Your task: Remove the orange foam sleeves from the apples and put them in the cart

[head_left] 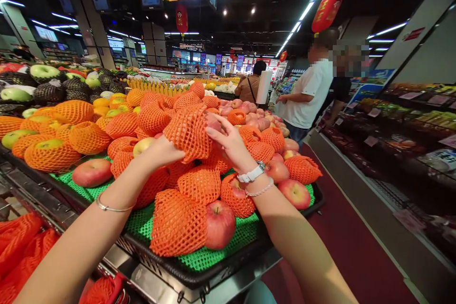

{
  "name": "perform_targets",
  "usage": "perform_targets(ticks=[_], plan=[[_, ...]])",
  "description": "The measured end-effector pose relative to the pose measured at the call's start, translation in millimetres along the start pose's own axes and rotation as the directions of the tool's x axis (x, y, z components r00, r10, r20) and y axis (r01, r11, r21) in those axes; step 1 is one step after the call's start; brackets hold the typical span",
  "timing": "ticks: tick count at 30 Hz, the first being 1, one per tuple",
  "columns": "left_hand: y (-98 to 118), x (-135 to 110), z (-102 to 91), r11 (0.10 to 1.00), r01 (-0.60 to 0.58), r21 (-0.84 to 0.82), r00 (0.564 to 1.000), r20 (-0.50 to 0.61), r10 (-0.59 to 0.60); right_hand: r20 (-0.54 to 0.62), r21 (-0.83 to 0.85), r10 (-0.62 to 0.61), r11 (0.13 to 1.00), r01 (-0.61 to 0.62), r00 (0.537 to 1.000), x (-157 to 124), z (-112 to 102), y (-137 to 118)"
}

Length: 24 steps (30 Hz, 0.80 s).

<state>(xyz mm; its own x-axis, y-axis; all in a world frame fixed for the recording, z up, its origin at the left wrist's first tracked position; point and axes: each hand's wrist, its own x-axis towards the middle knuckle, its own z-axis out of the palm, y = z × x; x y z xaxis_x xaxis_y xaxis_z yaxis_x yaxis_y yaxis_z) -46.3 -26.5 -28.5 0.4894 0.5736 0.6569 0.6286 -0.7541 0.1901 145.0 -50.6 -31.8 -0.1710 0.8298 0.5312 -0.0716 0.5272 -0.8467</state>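
Above the heap, my two hands hold a red apple (213, 124) partly covered by an orange foam net sleeve (190, 133). My left hand (171, 149) is closed on the sleeve from the left, its fingers mostly hidden behind the netting. On the other side, the curved fingers of my right hand (231, 145) grip the apple where it shows at the sleeve's open end. Below them, a bare apple (221, 225) touches another netted apple (179, 223) at the front of the display. A pale apple (142, 146) lies near my left wrist.
A black crate (199, 278) with green mesh lining (142, 223) holds the apples. Yellow-green netted fruit (53, 154) lies at the left. Red netting (21, 242) is at lower left. Two people stand beyond, near a plastic-bag roll (263, 88). Shelves (409, 152) line the right aisle.
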Motion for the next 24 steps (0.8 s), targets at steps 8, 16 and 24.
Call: perform_targets(ticks=[8,16,24], plan=[[8.5,0.3,3.5,0.995,0.046,-0.083,0.996,-0.072,-0.052,0.015,-0.368,-0.157,0.917,0.152,0.987,-5.5,4.8,-10.6],[11.0,0.3,9.0,0.989,-0.119,0.087,0.991,-0.056,0.124,-0.123,-0.564,-0.379,0.787,0.250,0.917,-13.6,11.1,-9.1],[12.7,0.7,15.8,0.981,-0.156,0.112,0.985,-0.050,0.163,-0.231,-0.555,-0.352,0.813,0.175,0.907,-14.8,10.9,-12.2]])
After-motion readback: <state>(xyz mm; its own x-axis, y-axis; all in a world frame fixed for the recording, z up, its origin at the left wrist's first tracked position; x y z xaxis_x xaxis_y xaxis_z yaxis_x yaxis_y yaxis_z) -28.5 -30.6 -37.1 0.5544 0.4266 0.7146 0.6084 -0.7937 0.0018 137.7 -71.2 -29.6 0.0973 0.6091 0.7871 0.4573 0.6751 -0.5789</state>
